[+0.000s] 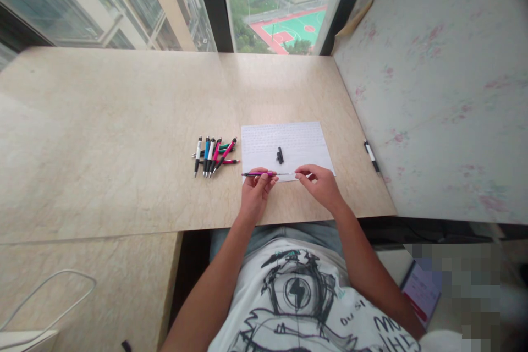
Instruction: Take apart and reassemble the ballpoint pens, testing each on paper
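My left hand (256, 190) is closed around the magenta barrel of a ballpoint pen (263, 174), held level with its black end to the left. From the barrel's right end a thin pen refill (284, 174) sticks out, dark and then pale. My right hand (315, 181) pinches the far end of that refill; the fingers partly hide the tip. Both hands are over the lower edge of a sheet of paper (259, 143) with faint lines of writing. Just beyond them, a black pen grip piece (281, 155) lies on the sheet with a smaller black part against it.
Left of the paper several pens (209, 157) lie in a loose, overlapping group. A white and black pen (371, 155) rests by the wall on the right. The stone-look tabletop (124, 137) runs back to the windows. A pale cable (61, 272) loops at lower left.
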{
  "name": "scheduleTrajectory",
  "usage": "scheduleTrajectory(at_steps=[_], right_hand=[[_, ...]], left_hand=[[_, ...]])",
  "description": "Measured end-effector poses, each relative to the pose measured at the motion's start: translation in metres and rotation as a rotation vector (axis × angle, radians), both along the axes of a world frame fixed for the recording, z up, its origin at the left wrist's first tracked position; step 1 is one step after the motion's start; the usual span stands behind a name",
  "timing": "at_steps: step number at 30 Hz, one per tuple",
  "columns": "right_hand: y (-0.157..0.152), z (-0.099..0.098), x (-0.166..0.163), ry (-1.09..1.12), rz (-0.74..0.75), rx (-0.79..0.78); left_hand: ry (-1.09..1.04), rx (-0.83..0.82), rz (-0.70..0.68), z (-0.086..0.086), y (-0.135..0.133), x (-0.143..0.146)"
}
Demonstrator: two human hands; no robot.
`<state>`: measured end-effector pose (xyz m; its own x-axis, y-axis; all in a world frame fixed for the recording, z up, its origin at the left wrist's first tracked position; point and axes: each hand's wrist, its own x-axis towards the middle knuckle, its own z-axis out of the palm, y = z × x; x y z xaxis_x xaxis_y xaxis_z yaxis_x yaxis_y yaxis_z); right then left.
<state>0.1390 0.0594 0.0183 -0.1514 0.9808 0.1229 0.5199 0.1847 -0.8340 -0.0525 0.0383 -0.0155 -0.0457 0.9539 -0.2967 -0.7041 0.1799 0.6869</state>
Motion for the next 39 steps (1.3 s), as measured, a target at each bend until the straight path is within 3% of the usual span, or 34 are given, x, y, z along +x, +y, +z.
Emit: scheduleTrajectory(at_steps=[6,17,21,26,30,34,39], right_hand=[[0.014,-0.017,0.002,-0.058,-0.192,-0.002],[0.049,-0.032,-0.039,-0.363,-0.304,0.002],[0.05,-0.034,-0.036,-0.294,-0.258,0.012],[0.04,-0.023,-0.027,-0.053,-0.178,-0.007],[0.024,-0.008,-0.023,0.105,-0.006,-0.093],[0.01,0.004,-0.018,0.022,0.167,-0.056],[0.004,0.012,0.0,-0.16,0.193,0.018]], left_hand=[[0.001,0.007,-0.014,0.002,0.0,0.0],[0.013,0.021,-0.026,0.002,0.0,0.0],[0.011,0.021,-0.027,0.001,0.0,0.0],[0.004,0.023,-0.023,0.001,0.0,0.0],[0.015,0.024,-0.026,0.003,0.0,0.0],[0.025,0.021,-0.033,0.002,0.0,0.0],[0.027,0.012,-0.033,0.001,0.0,0.0]])
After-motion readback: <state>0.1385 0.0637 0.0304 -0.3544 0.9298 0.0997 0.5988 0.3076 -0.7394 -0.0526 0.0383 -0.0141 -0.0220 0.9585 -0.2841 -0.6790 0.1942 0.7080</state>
